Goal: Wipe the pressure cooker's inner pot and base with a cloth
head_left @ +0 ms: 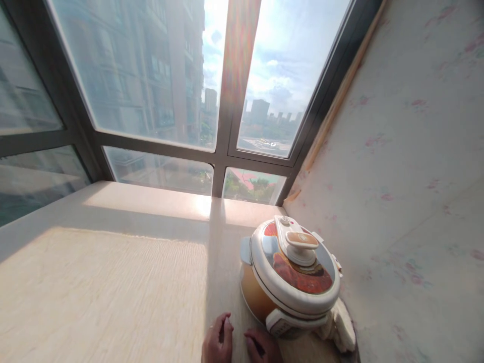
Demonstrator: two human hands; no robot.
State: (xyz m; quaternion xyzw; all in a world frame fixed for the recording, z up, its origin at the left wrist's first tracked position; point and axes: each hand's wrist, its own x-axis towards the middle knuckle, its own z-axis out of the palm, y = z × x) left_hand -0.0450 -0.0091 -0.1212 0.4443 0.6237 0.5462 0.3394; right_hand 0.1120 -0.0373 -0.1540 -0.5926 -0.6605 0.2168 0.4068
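Note:
An orange and white electric pressure cooker (291,275) stands with its lid on at the right of a pale wooden counter (113,287), close to the wall. Both hands sit at the bottom edge, only partly in view. My left hand (218,343) rests on the counter just left of the cooker's base, fingers curled inward. Beside it, my right hand (262,345) lies with its fingers bent, close to the cooker's front panel. I cannot make out anything inside either hand.
A large dark-framed window (223,156) runs along the back of the counter, with city buildings outside. A papered wall (408,191) closes the right side. Something white and crumpled (342,330) lies behind the cooker's base on the right.

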